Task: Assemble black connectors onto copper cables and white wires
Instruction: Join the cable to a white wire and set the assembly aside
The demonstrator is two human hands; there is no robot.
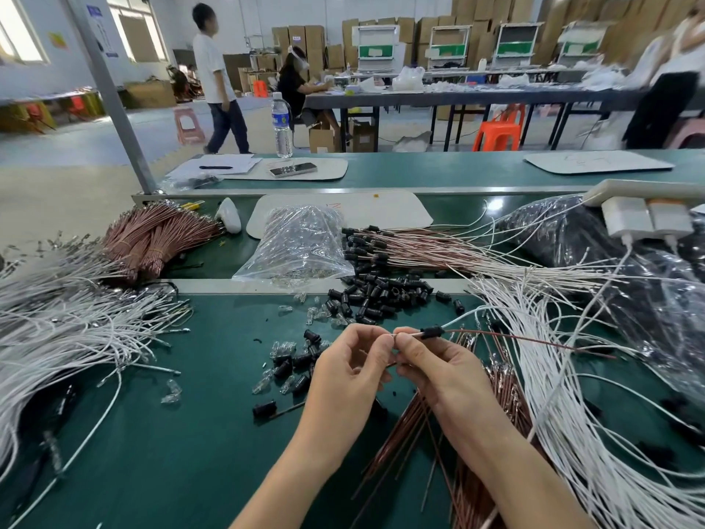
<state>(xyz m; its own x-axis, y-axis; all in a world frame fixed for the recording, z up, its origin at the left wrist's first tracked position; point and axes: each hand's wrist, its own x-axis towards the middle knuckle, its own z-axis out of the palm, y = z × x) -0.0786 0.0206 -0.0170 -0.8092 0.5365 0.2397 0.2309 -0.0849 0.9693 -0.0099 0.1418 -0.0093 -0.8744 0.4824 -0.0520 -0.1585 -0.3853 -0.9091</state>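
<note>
Both hands are up over the green table (190, 433). The right hand (431, 362) has its fingers pinching the near end of a small black plastic connector (432, 332), with a thin copper cable (534, 339) and a white wire (463, 315) trailing off right. The left hand (351, 362) has curled fingers, tips against the right's; can't tell what they pinch.

Connector pile (375, 295) lies behind the hands (bag (301, 242) beyond).

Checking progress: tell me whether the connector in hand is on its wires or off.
On: a copper cable and white wire run out of the black connector.
</note>
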